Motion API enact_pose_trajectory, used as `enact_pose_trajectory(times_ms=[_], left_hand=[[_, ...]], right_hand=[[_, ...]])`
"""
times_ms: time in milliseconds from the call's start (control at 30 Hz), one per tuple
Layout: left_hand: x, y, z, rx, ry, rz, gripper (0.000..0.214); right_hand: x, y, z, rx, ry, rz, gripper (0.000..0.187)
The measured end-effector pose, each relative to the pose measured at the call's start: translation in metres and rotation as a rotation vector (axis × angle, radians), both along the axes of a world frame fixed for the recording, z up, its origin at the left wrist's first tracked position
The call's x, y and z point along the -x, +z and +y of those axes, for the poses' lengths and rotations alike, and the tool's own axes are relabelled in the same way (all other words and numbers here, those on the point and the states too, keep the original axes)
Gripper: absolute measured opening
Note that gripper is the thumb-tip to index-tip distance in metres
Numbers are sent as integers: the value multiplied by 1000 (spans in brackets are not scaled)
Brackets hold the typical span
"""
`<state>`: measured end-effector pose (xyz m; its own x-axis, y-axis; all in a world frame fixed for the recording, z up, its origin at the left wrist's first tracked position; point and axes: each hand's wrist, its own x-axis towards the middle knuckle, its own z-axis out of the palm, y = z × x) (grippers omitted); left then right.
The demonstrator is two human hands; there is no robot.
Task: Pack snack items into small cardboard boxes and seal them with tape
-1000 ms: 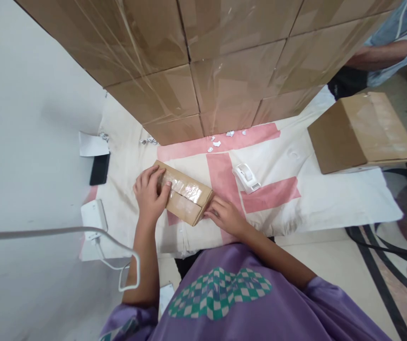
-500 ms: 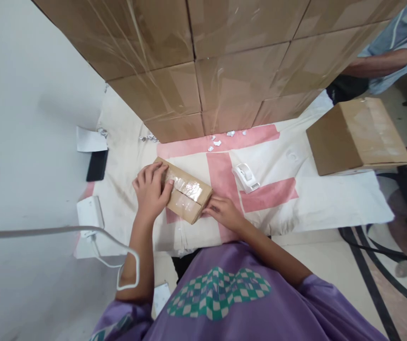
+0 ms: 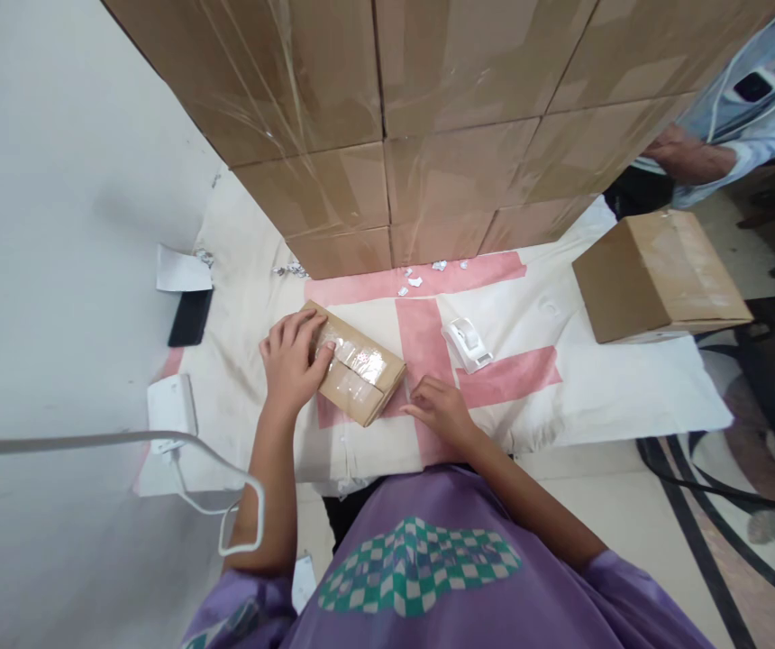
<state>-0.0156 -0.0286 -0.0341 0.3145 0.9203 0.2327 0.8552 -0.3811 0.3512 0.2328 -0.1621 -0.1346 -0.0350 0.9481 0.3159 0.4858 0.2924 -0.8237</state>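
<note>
A flat folded cardboard package (image 3: 360, 374) with shiny clear tape across its top lies at a slant on the cloth-covered table. My left hand (image 3: 293, 361) grips its upper left end, thumb on the top face and fingers over the far edge. Just off the package's right end is my right hand (image 3: 442, 413), its fingers loosely curled and a small gap between them and the thumb. Nothing shows in it. Beyond this hand, a white tape dispenser (image 3: 468, 344) rests on the cloth.
Stacked taped cartons (image 3: 455, 171) stand at the back, with paper scraps (image 3: 415, 282) before them. Another carton (image 3: 658, 275) sits at the right, near a person's hand (image 3: 688, 155). A phone (image 3: 189, 317), charger (image 3: 171, 410) and white cable (image 3: 158, 436) lie along the left wall.
My right hand has come off the package's right end and moved slightly right. My left hand stays on the package. The camera view has shifted a little, and the other person's arm has moved.
</note>
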Motion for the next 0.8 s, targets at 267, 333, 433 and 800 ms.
enact_pose_trajectory(times_ms=[267, 333, 433, 800], left_hand=[[1, -4, 1, -17, 1, -56, 43], [2, -4, 0, -22, 4, -67, 43], [3, -6, -1, -41, -1, -75, 42], [6, -7, -3, -46, 5, -79, 43]], right_hand=[[20, 6, -19, 73, -3, 13, 37], [31, 7, -27, 136, -11, 69, 40], [42, 7, -40, 194, 5, 163, 12], [52, 7, -37, 306, -1, 306, 35]])
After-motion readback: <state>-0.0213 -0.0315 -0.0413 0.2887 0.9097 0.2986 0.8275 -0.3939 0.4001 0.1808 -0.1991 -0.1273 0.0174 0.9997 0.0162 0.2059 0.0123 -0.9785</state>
